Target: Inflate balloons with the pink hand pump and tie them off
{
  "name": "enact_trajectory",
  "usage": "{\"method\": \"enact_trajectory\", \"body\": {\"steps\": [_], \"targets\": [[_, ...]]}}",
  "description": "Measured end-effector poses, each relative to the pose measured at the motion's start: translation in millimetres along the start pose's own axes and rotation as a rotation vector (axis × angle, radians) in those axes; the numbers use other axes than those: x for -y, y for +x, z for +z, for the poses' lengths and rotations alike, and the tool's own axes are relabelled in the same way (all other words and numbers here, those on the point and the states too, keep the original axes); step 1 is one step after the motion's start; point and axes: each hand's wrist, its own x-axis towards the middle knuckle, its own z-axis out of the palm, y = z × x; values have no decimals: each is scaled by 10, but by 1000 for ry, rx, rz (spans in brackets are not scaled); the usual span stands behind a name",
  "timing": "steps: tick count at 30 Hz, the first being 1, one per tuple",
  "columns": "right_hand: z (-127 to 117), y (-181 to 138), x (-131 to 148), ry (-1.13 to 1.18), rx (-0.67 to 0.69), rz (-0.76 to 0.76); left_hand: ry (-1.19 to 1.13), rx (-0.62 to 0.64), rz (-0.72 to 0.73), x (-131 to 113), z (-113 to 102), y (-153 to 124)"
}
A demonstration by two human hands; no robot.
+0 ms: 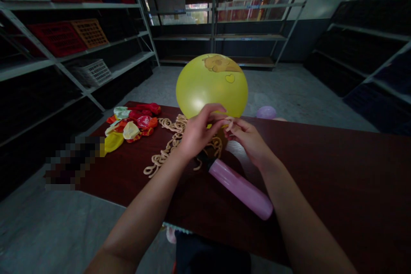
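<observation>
A large inflated yellow balloon [205, 85] with a printed bear and heart stands just beyond my hands. My left hand [204, 130] is closed in a pinch at its near side; the balloon's neck is hidden by the fingers. Against it, my right hand [248, 139] pinches a pale tan strand [229, 124] at the fingertips. Below them lies a pink hand pump [242, 190] with a black nozzle end, slanting across the table. Curly tan cords [165, 156] lie in a loose heap beside and under my left hand.
Several deflated balloons [131, 126] in red, yellow and white lie at the left of the dark brown table [330, 171]. A purple balloon [266, 112] is beyond the far edge. Shelves with crates [91, 32] stand left; metal racks [213, 36] stand behind.
</observation>
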Motion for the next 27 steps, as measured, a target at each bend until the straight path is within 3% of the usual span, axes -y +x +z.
{"method": "enact_trajectory", "body": {"steps": [7,16,20,25,27], "targets": [[75,-19,-3,125,25,23,15,105,153,-7,-70,73],[14,-50,4,389,55,155,-52,162,129,47,-50,86],[36,-44,-19,364,60,123,-46,99,158,9,-11,53],[146,-52,43,251,-3,-20,22,-71,141,-30,49,-6],[176,-76,90,252,37,-5,75,-90,146,-24,37,-19]]}}
